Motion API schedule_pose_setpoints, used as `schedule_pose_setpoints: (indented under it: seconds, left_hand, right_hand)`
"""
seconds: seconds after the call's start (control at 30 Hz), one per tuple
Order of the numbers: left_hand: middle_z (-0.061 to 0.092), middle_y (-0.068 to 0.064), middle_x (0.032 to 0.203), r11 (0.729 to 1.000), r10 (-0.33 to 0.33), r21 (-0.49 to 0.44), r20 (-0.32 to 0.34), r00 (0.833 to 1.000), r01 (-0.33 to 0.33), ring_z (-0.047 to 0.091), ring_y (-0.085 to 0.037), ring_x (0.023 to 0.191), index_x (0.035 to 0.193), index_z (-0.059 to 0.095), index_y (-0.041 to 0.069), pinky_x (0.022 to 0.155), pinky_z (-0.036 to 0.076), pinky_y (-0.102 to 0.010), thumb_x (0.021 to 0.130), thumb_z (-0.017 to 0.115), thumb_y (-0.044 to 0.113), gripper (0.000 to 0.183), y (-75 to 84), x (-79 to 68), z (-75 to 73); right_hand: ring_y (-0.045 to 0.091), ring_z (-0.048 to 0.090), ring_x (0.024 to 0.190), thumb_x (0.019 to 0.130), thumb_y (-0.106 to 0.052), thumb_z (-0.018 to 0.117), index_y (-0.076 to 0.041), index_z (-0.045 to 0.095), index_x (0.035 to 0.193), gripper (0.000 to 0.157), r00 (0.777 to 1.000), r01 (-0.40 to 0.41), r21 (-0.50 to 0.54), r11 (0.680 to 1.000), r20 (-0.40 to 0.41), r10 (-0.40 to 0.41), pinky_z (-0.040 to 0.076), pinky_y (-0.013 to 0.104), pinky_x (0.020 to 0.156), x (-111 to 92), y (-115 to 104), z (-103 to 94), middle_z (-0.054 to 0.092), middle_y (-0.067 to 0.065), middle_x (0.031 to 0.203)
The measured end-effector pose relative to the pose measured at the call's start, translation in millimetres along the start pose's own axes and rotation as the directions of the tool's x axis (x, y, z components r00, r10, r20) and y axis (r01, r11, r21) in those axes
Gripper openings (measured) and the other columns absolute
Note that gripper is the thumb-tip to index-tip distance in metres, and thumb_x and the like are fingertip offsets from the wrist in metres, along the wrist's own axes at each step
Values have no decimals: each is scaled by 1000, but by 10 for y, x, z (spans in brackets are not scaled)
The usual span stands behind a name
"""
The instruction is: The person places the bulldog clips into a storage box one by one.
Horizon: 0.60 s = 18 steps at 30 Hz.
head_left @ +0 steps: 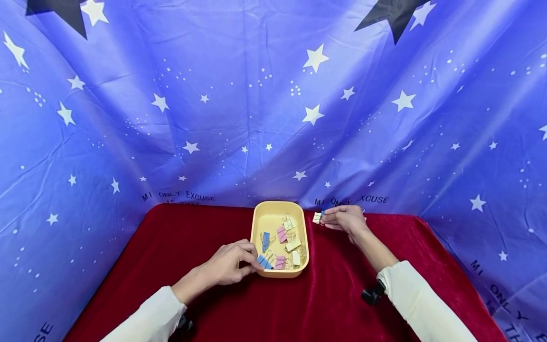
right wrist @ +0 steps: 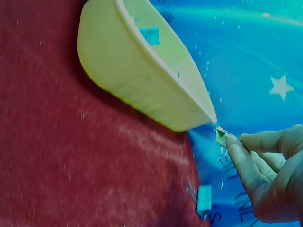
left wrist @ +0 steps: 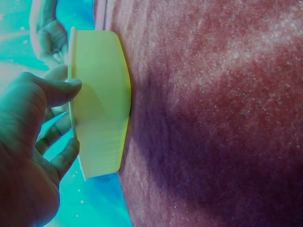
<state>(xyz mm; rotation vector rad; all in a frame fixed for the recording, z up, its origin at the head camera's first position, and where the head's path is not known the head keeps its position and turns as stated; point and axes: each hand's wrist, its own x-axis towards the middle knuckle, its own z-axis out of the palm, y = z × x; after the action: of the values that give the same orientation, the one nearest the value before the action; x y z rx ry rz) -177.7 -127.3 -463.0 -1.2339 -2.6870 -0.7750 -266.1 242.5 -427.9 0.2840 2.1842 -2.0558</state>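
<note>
A yellow plastic bin (head_left: pixel 279 273) stands on the red cloth with several binder clips in it. At its near left corner my left hand (head_left: pixel 232 262) grips the rim, thumb (left wrist: pixel 64 91) on the outer wall and fingers over the edge. To the right of the bin my right hand (head_left: pixel 348 222) pinches a pale yellow binder clip (right wrist: pixel 222 137), held close to the bin's corner in the right wrist view. A blue binder clip (right wrist: pixel 204 198) sits near that hand, by the cloth's far edge. Inside the bin are blue (head_left: pixel 266 241), pink (head_left: pixel 282 234) and yellow clips (head_left: pixel 293 244).
Red velvety cloth (head_left: pixel 333 304) covers the table. A blue curtain with white stars (head_left: pixel 273 104) rises behind it and along both sides. Dark wrist devices (head_left: pixel 372 293) hang under both white sleeves.
</note>
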Motion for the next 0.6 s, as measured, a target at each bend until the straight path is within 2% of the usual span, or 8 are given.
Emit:
schedule_pose_setpoints:
  seconds: [0.33,0.6]
  left_hand:
    - [61,23,91,1000,3,6,-2,1000,-3,54,2,94,98,85,35,70,47,-15,89,81,19,19,6,-7,-1]
    - [62,23,93,1000,-5,7,1,1000,5,55,2,95,98,85,35,72,48,-16,89,81,20,18,12,-5,-4]
  right_hand:
    - [18,79,79,83,7,79,14,69,118,38,995,46,-38,998,86,-43,62,37,82,-170,-112,309,80,12,86]
    - [19,79,79,80,6,81,13,72,112,34,990,55,-83,995,135,-43,63,39,81,-283,-114,564,80,13,88]
